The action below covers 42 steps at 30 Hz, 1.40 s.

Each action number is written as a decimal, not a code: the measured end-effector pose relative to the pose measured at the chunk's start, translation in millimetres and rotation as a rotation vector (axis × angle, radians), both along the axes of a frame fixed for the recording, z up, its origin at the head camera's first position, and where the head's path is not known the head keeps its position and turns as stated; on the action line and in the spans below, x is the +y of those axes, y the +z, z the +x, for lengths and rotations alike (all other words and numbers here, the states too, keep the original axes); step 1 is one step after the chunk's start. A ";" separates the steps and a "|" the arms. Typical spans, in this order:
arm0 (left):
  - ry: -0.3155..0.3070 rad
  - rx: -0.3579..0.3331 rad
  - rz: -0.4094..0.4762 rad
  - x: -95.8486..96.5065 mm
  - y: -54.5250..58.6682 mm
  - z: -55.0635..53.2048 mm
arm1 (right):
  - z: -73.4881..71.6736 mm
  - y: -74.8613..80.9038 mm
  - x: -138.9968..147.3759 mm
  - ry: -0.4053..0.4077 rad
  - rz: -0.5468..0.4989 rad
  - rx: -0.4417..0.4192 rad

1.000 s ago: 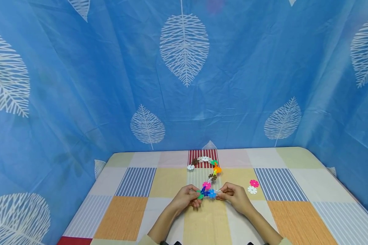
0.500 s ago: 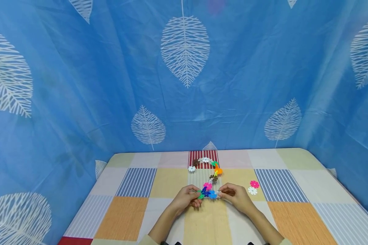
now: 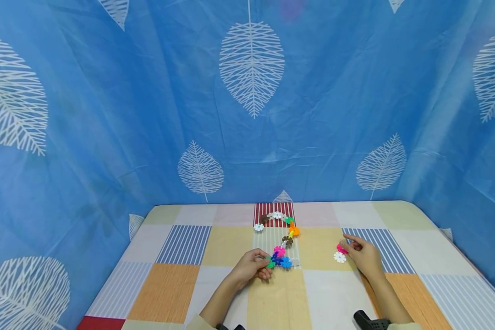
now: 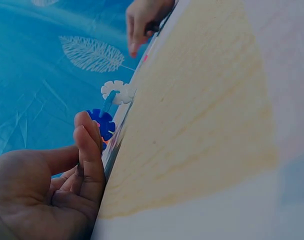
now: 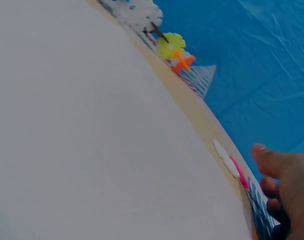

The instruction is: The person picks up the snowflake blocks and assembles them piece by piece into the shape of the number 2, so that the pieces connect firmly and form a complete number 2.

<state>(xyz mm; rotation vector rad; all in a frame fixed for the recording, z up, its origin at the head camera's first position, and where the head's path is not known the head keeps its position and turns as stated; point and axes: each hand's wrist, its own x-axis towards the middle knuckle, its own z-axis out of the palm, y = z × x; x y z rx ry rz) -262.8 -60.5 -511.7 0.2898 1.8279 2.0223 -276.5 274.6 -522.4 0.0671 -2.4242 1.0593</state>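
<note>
Several flower-shaped interlocking discs are joined in a curving chain on the patterned tablecloth. My left hand pinches the green flower disc at the chain's near end. Beside it come a dark blue disc, a light blue disc and a white disc. My right hand is over at the right with fingers extended, reaching at a loose pink flower disc. In the right wrist view that disc lies flat, just apart from my thumb. A loose white flower disc lies against its near side.
The chain's far end bends left to a white disc, past an orange disc. A checked patchwork tablecloth covers the table. Behind and at both sides hangs a blue curtain with white leaf prints.
My right hand has let go of the white disc at the chain's right end and moved right to the loose pink disc. My left hand keeps its pinch on the green disc.
</note>
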 end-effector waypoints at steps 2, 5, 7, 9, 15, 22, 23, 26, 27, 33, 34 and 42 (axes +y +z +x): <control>0.002 0.000 -0.006 0.2 0.0 -0.4 | -0.1 -0.3 6.8 -0.005 0.067 -0.044; 0.002 -0.001 -0.013 0.1 0.3 -0.7 | -1.1 -0.6 10.8 0.014 0.126 -0.076; 0.001 -0.001 -0.015 0.0 0.4 -0.7 | -1.7 -0.8 11.0 0.018 0.143 -0.082; -0.001 -0.001 -0.017 -0.1 0.8 -0.6 | -1.9 -1.1 10.5 0.011 0.143 -0.083; -0.003 0.000 -0.024 -0.1 0.9 -0.6 | -1.2 -2.1 9.2 -0.006 0.134 -0.072; -0.002 -0.004 -0.033 0.1 1.6 -0.4 | -0.6 -2.8 9.5 -0.002 0.123 -0.057; -0.001 -0.005 -0.033 0.1 1.8 -0.3 | -0.5 -3.1 9.5 0.001 0.122 -0.059; -0.001 -0.006 -0.036 0.3 2.1 0.0 | 0.0 -3.8 9.8 0.011 0.118 -0.068; -0.001 -0.006 -0.036 0.3 2.1 0.0 | 0.4 -4.1 9.8 0.014 0.119 -0.069; -0.007 -0.007 -0.035 0.4 1.9 0.0 | 1.2 -4.2 9.7 0.019 0.111 -0.080; -0.008 -0.008 -0.035 0.4 1.7 -0.1 | 1.1 -4.2 9.6 0.019 0.110 -0.083; 0.019 -0.028 0.007 -0.2 -2.6 -2.1 | 0.1 -2.3 3.4 0.070 -0.116 -0.080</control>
